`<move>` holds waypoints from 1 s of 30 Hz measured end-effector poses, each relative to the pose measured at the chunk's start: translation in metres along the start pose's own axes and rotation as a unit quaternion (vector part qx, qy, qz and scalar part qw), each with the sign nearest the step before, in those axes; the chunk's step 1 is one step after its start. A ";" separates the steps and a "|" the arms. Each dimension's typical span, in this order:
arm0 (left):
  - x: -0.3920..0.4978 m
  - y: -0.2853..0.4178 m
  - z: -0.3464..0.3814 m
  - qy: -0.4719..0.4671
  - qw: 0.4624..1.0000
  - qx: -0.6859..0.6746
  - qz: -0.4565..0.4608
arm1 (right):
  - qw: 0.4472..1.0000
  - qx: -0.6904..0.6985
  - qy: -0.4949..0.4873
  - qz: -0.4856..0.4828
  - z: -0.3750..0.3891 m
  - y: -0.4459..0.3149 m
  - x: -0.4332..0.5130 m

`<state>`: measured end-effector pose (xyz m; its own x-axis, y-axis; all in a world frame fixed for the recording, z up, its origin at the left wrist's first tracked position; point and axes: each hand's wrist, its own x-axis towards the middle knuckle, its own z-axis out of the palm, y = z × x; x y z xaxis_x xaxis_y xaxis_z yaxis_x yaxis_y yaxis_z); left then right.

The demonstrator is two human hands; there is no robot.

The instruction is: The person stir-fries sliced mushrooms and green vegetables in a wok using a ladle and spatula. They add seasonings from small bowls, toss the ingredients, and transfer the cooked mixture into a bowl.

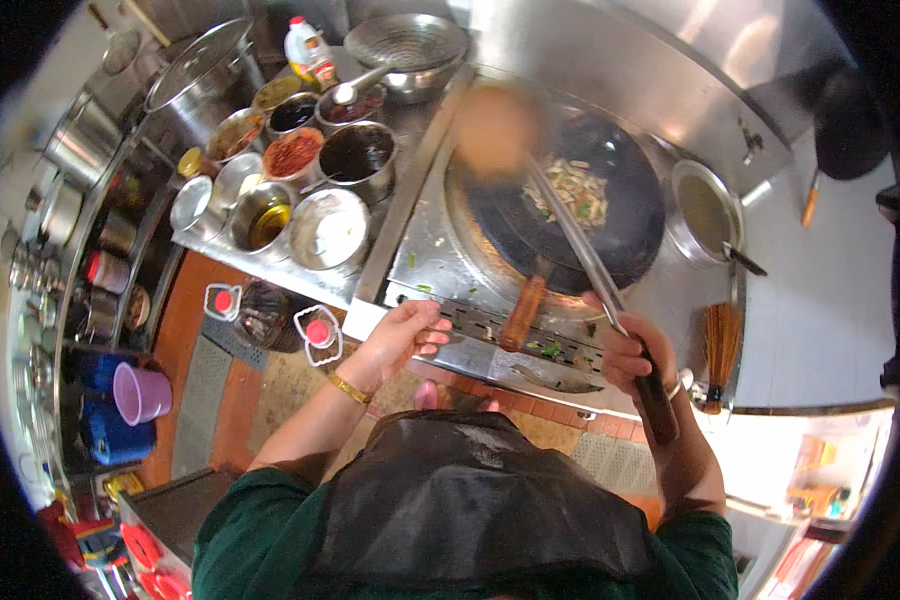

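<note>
My right hand (637,351) is closed around the dark grip of a long-handled wok ladle (579,238). Its metal shaft slants up and left across the wok, and the ladle's head, blurred and orange-tinted, hangs over the wok's left rim. Inside the dark wok (634,217), pale sliced food (570,191) with green bits lies in a heap. The wok's wooden handle (523,315) points toward me over the slotted front strip of the stove. Left of that handle, my left hand (409,334) hovers near the stove's front edge, holding nothing, with fingers loosely curled and thumb apart.
Metal pots of sauces and oil crowd the left counter, among them a red sauce pot (292,154) and an oil pot (264,217). A colander (405,45) stands behind them. Right of the wok are a pot of liquid (705,210) and a bamboo wok brush (720,345). Capped jugs (266,311) stand below.
</note>
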<state>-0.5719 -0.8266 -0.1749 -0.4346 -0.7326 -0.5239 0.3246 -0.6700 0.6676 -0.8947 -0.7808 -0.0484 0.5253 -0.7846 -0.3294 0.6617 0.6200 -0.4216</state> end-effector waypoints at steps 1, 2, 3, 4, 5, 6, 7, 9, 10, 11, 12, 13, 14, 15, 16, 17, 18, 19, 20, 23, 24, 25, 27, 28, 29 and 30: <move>-0.006 0.003 -0.010 0.011 1.000 -0.016 0.015 | 1.000 0.011 -0.021 0.020 0.009 -0.002 0.019; -0.013 0.006 -0.017 0.029 0.999 -0.035 0.022 | 0.997 0.032 -0.037 0.052 0.018 -0.003 0.039; -0.021 0.007 -0.027 0.046 0.998 -0.043 0.030 | 0.993 0.052 -0.053 0.088 0.028 -0.003 0.061; -0.029 0.005 -0.036 0.062 0.996 -0.049 0.037 | 0.988 0.072 -0.067 0.122 0.037 -0.002 0.081; -0.036 0.004 -0.043 0.077 0.995 -0.055 0.043 | 0.986 0.068 -0.069 0.137 0.046 0.002 0.097; -0.043 0.001 -0.049 0.079 0.993 -0.068 0.049 | 0.984 0.063 -0.068 0.151 0.054 0.007 0.110; -0.047 -0.002 -0.056 0.086 0.991 -0.080 0.056 | 0.982 0.060 -0.067 0.164 0.060 0.008 0.122; -0.057 -0.010 -0.069 0.098 0.987 -0.105 0.070 | 0.980 -0.031 -0.073 0.183 0.059 0.011 0.155; -0.061 -0.012 -0.073 0.117 0.984 -0.118 0.070 | 0.979 -0.097 -0.044 0.174 0.060 0.014 0.169; -0.064 -0.015 -0.078 0.121 0.982 -0.126 0.075 | 0.973 -0.162 -0.014 0.163 0.064 0.018 0.182; -0.068 -0.018 -0.084 0.128 0.979 -0.135 0.080 | 0.964 -0.209 0.033 0.159 0.075 0.022 0.192; -0.071 -0.020 -0.089 0.135 0.977 -0.144 0.085 | 0.960 -0.226 0.050 0.155 0.082 0.025 0.201; -0.073 -0.021 -0.092 0.140 0.973 -0.159 0.091 | 0.956 -0.242 0.067 0.150 0.088 0.028 0.208; -0.075 -0.022 -0.097 0.141 0.972 -0.162 0.095 | 0.951 -0.259 0.085 0.144 0.092 0.030 0.214; -0.075 -0.023 -0.102 0.141 0.971 -0.165 0.097 | 0.957 -0.226 0.091 0.160 0.093 0.031 0.219; -0.076 -0.025 -0.105 0.141 0.971 -0.167 0.099 | 0.957 -0.212 0.096 0.174 0.095 0.032 0.223; -0.077 -0.024 -0.107 0.144 0.970 -0.169 0.097 | 0.957 -0.198 0.099 0.187 0.098 0.033 0.228; -0.077 -0.022 -0.108 0.147 0.970 -0.171 0.095 | 0.957 -0.183 0.104 0.200 0.103 0.036 0.230; -0.077 -0.021 -0.107 0.150 0.969 -0.172 0.092 | 0.957 -0.186 0.116 0.192 0.111 0.038 0.229; -0.074 -0.011 -0.103 0.150 0.970 -0.172 0.087 | 0.968 -0.109 0.079 0.210 0.113 0.040 0.235; -0.074 -0.010 -0.104 0.140 0.972 -0.168 0.091 | 0.971 -0.091 0.050 0.214 0.111 0.039 0.235; -0.074 -0.010 -0.104 0.130 0.973 -0.163 0.095 | 0.974 -0.055 0.042 0.216 0.108 0.038 0.234; -0.073 -0.009 -0.106 0.117 0.975 -0.159 0.099 | 0.975 0.017 0.027 0.219 0.103 0.037 0.231; -0.072 -0.009 -0.107 0.114 0.976 -0.159 0.100 | 0.980 0.030 0.041 0.194 0.107 0.037 0.225; -0.071 -0.009 -0.108 0.111 0.976 -0.159 0.100 | 0.981 0.037 0.035 0.190 0.108 0.036 0.221; -0.072 -0.008 -0.108 0.109 0.977 -0.156 0.098 | 0.981 0.044 0.028 0.185 0.108 0.034 0.217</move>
<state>-0.4529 -0.7817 -0.1997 -0.1593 -0.8360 -0.5251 0.6389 -0.4927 0.5908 -0.7006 -0.9293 -0.0429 0.7103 -0.5024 -0.4931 0.4754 0.8589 -0.1904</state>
